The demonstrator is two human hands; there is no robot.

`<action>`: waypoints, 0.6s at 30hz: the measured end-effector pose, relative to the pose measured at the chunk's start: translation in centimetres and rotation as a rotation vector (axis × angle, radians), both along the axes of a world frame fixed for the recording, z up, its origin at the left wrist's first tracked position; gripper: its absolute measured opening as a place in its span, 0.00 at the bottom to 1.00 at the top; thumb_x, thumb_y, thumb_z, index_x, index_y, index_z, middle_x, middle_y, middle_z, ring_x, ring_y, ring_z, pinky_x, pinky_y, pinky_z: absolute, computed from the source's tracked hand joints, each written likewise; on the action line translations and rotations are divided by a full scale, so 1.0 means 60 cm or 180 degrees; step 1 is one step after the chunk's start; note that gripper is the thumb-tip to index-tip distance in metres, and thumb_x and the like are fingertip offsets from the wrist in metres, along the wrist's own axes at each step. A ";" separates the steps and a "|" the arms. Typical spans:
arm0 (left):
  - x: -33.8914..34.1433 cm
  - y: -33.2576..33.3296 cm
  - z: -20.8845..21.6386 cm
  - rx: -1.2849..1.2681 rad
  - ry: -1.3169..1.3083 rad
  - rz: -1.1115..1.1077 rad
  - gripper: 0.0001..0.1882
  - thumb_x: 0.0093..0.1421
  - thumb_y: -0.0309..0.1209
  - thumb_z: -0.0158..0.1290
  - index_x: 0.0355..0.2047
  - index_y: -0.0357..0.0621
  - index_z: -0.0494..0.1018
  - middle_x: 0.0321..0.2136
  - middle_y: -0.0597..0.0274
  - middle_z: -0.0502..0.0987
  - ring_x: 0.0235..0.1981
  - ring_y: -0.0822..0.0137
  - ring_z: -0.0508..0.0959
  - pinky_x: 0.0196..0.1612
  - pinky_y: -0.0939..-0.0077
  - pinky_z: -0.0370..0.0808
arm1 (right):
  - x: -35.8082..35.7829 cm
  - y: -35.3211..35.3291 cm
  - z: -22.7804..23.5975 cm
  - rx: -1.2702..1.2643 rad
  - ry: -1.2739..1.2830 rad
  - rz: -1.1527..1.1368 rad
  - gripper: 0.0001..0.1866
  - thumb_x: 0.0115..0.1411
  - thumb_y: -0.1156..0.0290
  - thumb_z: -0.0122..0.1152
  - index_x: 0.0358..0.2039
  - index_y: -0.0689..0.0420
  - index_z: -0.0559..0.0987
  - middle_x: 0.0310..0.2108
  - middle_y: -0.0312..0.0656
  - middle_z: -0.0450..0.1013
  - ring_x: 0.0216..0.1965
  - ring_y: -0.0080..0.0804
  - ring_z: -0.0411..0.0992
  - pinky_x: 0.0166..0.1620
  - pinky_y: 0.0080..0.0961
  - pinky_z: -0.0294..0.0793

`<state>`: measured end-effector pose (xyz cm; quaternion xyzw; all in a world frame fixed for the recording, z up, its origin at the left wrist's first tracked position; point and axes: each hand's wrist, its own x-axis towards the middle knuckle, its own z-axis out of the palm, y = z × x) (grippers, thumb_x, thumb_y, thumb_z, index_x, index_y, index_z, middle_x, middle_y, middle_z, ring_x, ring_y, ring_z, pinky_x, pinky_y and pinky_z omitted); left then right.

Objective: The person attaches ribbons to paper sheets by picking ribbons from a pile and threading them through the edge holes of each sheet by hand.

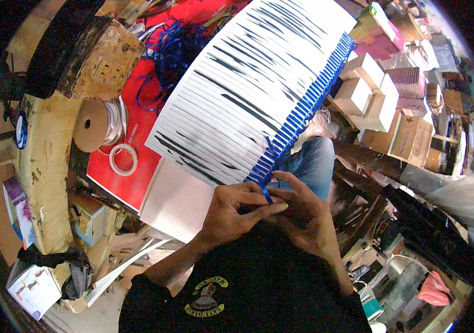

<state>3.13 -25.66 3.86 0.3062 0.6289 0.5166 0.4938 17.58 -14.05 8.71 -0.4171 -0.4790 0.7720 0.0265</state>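
Note:
A long, fanned row of white boards or sheets [237, 94] with dark gaps stretches away from me. Short blue ribbons [309, 97] line its right edge in a dense series. At the near corner, both hands meet around the end of one blue ribbon [267, 194]. My left hand [237, 211] is closed, thumb and fingers pinching at the ribbon. My right hand [303, 213] is closed beside it, its fingertips meeting the left ones at the ribbon. The right fingertips are partly hidden, and so is how the ribbon passes between the hands.
A tangle of blue ribbon [178, 47] lies on a red sheet [117, 180] at the far left. Near it are a white ribbon spool [92, 125] and a white ring [123, 159]. A pale pad [176, 200] lies beside my left wrist. White boxes [353, 95] stand at right.

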 end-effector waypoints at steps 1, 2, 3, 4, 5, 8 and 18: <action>0.009 -0.005 -0.002 -0.0176 -0.0523 0.0198 0.06 0.57 0.26 0.68 0.34 0.39 0.85 0.32 0.59 0.84 0.34 0.71 0.83 0.38 0.80 0.77 | 0.000 -0.003 0.000 -0.0613 0.0266 -0.0427 0.32 0.56 0.86 0.68 0.61 0.65 0.70 0.59 0.47 0.73 0.53 0.31 0.76 0.58 0.29 0.75; 0.016 -0.010 0.002 -0.0322 -0.0898 0.0636 0.05 0.56 0.24 0.67 0.34 0.38 0.85 0.31 0.58 0.84 0.32 0.70 0.83 0.36 0.79 0.77 | 0.010 0.001 -0.005 -0.0333 0.0018 -0.0108 0.31 0.57 0.85 0.68 0.62 0.64 0.70 0.57 0.46 0.74 0.54 0.31 0.75 0.59 0.29 0.75; 0.013 -0.012 -0.002 -0.0329 -0.0899 0.0638 0.05 0.56 0.24 0.67 0.34 0.38 0.85 0.31 0.58 0.84 0.32 0.70 0.83 0.36 0.79 0.77 | 0.021 0.006 -0.011 -0.0045 -0.0229 0.0213 0.31 0.58 0.83 0.68 0.62 0.63 0.70 0.55 0.46 0.75 0.55 0.30 0.74 0.59 0.30 0.74; 0.007 -0.013 -0.011 -0.0139 0.0041 0.0814 0.05 0.56 0.24 0.67 0.34 0.38 0.84 0.31 0.58 0.84 0.31 0.70 0.83 0.36 0.79 0.77 | 0.031 0.012 -0.027 -0.0047 -0.0246 0.0196 0.31 0.58 0.83 0.68 0.62 0.63 0.70 0.55 0.46 0.75 0.55 0.30 0.74 0.59 0.30 0.74; -0.001 -0.013 -0.018 0.0059 0.0983 0.0980 0.05 0.56 0.23 0.67 0.34 0.38 0.84 0.31 0.58 0.85 0.31 0.70 0.83 0.35 0.79 0.77 | 0.039 0.021 -0.055 0.0736 -0.0799 0.0293 0.27 0.61 0.78 0.67 0.61 0.63 0.72 0.53 0.46 0.77 0.53 0.34 0.75 0.58 0.30 0.74; -0.025 0.000 -0.023 0.0432 0.1449 0.1133 0.06 0.56 0.22 0.66 0.35 0.38 0.83 0.32 0.58 0.84 0.32 0.68 0.83 0.37 0.75 0.77 | 0.044 0.053 -0.171 0.1242 -0.0815 0.0086 0.26 0.63 0.72 0.68 0.60 0.65 0.73 0.52 0.46 0.78 0.52 0.37 0.76 0.58 0.30 0.74; -0.054 -0.028 -0.006 0.0189 0.1586 0.1262 0.06 0.59 0.23 0.63 0.37 0.37 0.83 0.27 0.60 0.83 0.24 0.76 0.77 0.27 0.81 0.72 | 0.086 0.061 -0.049 0.1719 -0.1713 -0.0311 0.08 0.61 0.73 0.69 0.37 0.65 0.86 0.40 0.47 0.82 0.38 0.31 0.81 0.43 0.26 0.80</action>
